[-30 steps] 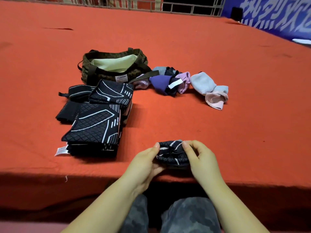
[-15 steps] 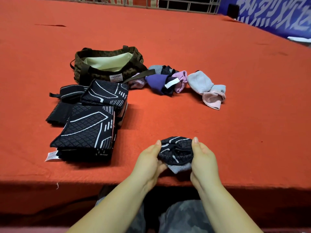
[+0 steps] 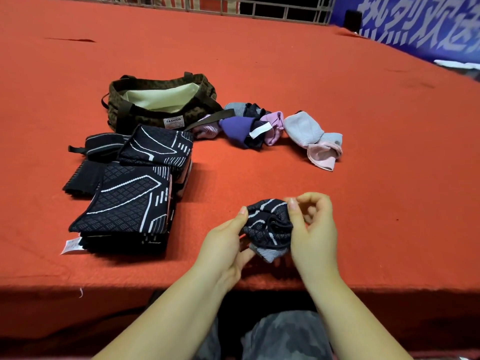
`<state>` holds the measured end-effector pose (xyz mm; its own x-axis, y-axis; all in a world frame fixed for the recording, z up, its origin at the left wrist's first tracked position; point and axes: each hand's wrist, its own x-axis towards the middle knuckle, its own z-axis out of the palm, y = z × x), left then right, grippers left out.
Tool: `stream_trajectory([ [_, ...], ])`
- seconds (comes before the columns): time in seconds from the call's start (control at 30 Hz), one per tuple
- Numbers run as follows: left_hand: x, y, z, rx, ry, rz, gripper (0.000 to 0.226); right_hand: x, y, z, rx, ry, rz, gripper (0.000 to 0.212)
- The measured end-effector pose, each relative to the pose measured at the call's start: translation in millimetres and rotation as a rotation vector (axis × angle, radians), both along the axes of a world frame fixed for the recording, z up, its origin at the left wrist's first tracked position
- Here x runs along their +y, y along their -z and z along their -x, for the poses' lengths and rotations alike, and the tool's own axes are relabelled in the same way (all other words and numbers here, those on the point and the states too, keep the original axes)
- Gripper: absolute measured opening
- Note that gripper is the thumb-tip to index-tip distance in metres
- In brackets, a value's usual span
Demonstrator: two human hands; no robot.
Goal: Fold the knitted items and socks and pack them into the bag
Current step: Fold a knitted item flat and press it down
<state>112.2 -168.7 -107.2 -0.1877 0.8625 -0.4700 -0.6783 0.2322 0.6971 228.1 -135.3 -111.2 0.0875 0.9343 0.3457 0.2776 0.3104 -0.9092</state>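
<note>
Black white-lined knit bundle (image 3: 268,224) pinched by left hand (image 3: 225,242) and right hand (image 3: 313,229) | dark folded knit stack (image 3: 130,198) done (near left) | pastel socks (image 3: 272,128) loose | olive fabric bag (image 3: 161,102) unpacked

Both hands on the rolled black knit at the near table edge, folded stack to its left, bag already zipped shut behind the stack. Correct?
Not quite. The head view shows the bag open, its pale lining visible, not zipped shut. The rest holds: left hand and right hand hold the rolled black knit near the table edge, with the folded stack to its left.
</note>
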Motion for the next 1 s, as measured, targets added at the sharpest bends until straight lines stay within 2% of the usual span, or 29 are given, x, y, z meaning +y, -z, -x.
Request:
stream_trajectory([
  [0.1, 0.3, -2.6, 1.3, -0.08, 0.001, 0.061, 0.016, -3.4, 1.1, -3.4, -0.177, -0.006, -0.339, 0.008],
  [0.2, 1.0, -6.9, 3.3, -0.133, 0.012, 0.096, 0.021, -4.9, -5.6, -5.8, -0.229, -0.108, -0.401, 0.024],
  [0.27, 2.3, -8.5, 3.9, -0.143, -0.005, 0.1, 0.022, -5.4, -13.0, -6.3, -0.3, -0.169, -0.342, 0.032],
  [0.3, 3.0, -8.5, 4.4, -0.123, -0.024, 0.096, 0.021, -5.1, -15.9, -6.1, -0.305, -0.196, -0.279, 0.029],
  [0.37, 3.8, -7.8, 5.7, -0.049, -0.058, 0.069, 0.021, -4.5, -18.8, -4.4, -0.235, -0.233, -0.129, 0.019],
  [0.5, 1.4, -7.8, 8.0, 0.056, -0.104, 0.006, 0.024, -5.4, -19.2, -1.7, -0.045, -0.333, 0.078, 0.022],
  [0.6, -2.1, -9.9, 7.7, 0.115, -0.112, -0.029, 0.026, -8.6, -21.6, 0.9, 0.0, -0.362, 0.121, 0.025],
  [0.7, -5.2, -12.6, 6.1, 0.154, -0.094, -0.079, 0.027, -7.4, -23.6, 0.4, 0.122, -0.348, 0.187, 0.018],
  [0.9, -8.5, -13.3, 3.5, 0.097, -0.033, -0.079, 0.026, -9.7, -17.8, 0.4, 0.195, -0.249, 0.157, 0.006],
  [1.0, -7.4, -11.4, 3.8, 0.121, -0.001, -0.061, 0.027, -9.3, -15.5, -2.2, 0.229, -0.197, 0.138, 0.01],
])
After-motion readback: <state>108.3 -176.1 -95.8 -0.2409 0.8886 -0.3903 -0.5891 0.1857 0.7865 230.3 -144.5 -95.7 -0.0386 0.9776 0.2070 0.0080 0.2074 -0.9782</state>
